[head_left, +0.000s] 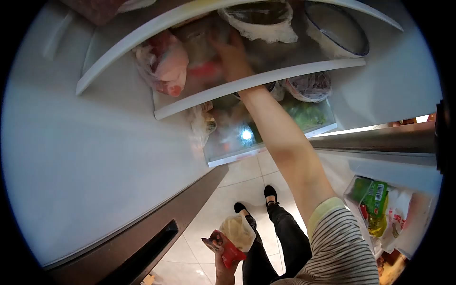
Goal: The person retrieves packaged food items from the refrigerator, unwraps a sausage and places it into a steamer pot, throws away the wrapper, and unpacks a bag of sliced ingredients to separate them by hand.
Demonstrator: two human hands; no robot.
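My right hand (232,53) reaches deep onto a fridge shelf, above its white front edge (294,71). Its fingers look apart, though dim and partly blurred, beside a pale plastic-wrapped packet (197,45). Left of it lies a bag of pinkish raw meat (167,64); a red item (204,70) lies below the fingers. A film-covered bowl (261,21) stands just to the right. Low in front of my legs, my left hand (225,268) is closed round a red packet (230,247) and a clear plastic bag with pale contents (239,232).
A blue-rimmed bowl (339,31) stands at the shelf's right. Below are another film-covered bowl (311,85) and a drawer front (280,145) with greens behind it. The open left door (142,228) and the right door's bin (356,190) with packages flank me.
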